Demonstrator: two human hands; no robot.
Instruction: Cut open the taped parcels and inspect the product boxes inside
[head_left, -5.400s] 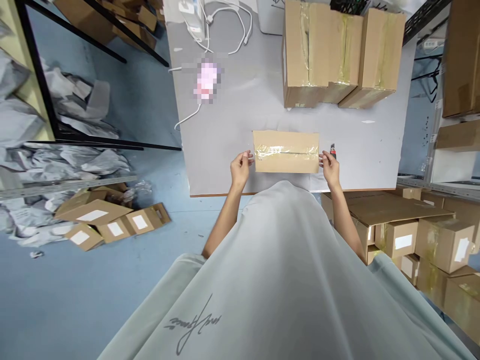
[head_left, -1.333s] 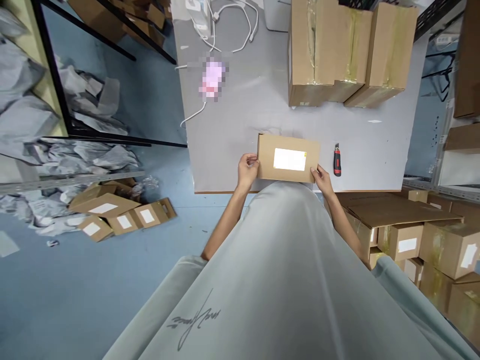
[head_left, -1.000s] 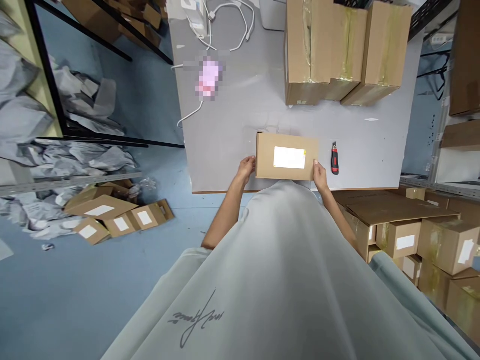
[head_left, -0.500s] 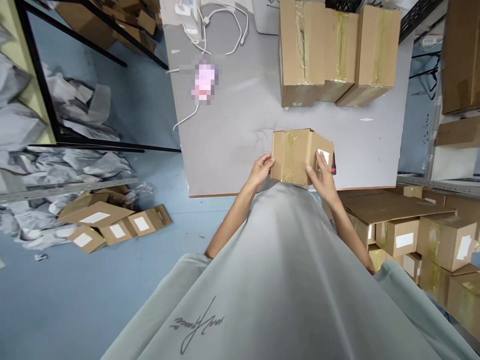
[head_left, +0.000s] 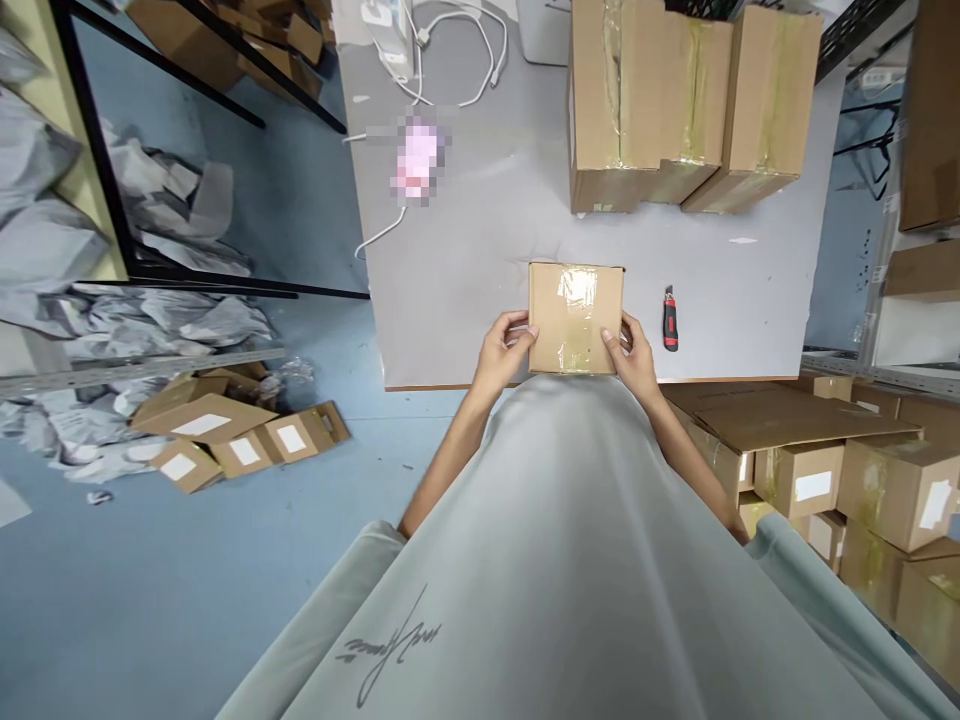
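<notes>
Between my hands, at the table's near edge, is a small cardboard box [head_left: 576,325] with clear tape down the middle of its upper face. My left hand [head_left: 504,350] grips its left side, thumb on the face. On the right side my right hand [head_left: 631,352] holds it the same way, thumb on top and fingers behind. A red and black utility knife [head_left: 670,320] lies on the table to the right of my right hand, touching neither hand nor box.
Three taped cartons [head_left: 690,100] stand at the back right of the grey table [head_left: 465,230]. White cables [head_left: 491,45] and a blurred pink object [head_left: 418,160] lie at the back left. Stacked boxes [head_left: 814,475] are at the lower right.
The box has turned so its taped face is square to the view and its white label no longer shows. My right hand has moved left, uncovering the knife.
</notes>
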